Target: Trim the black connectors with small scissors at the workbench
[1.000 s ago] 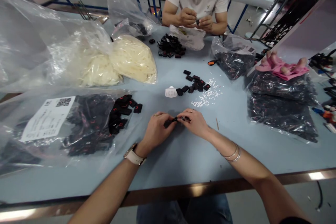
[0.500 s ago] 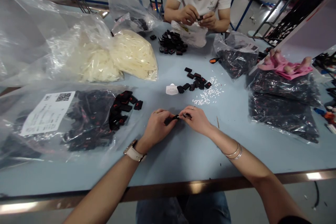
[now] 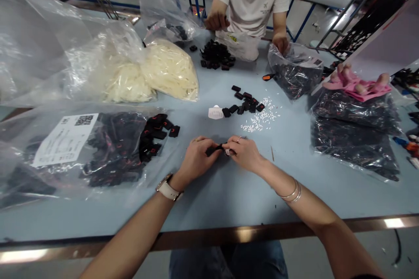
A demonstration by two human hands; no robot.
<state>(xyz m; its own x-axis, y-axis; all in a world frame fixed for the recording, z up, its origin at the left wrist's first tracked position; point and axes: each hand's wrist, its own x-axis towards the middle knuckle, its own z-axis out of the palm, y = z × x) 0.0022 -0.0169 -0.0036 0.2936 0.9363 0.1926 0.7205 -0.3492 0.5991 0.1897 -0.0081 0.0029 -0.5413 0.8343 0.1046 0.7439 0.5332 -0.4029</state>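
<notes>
The left hand (image 3: 198,158) is closed on a small black part (image 3: 213,150), pinching it between thumb and fingers just above the table (image 3: 229,200). The right hand (image 3: 246,153) meets it from the other side, its fingertips narrowed on the part's end. Whether they also hold some smaller piece is too fine to tell. Both hands work near the loose black pieces (image 3: 244,103), on the wearer's side of them. White grains (image 3: 262,117) lie scattered just right of those pieces and a white tab (image 3: 215,113) just left of them. A labelled bag (image 3: 65,144) sits well to their left. Beyond the pieces, a co-worker's hand (image 3: 280,43) dips into another bag (image 3: 294,69).

This looks like fiddly fingertip work. It would go best with the wrists resting on the table, the left hand steadying the part, and the right pressing squarely along the part's length, so that nothing slips or skews.
</notes>
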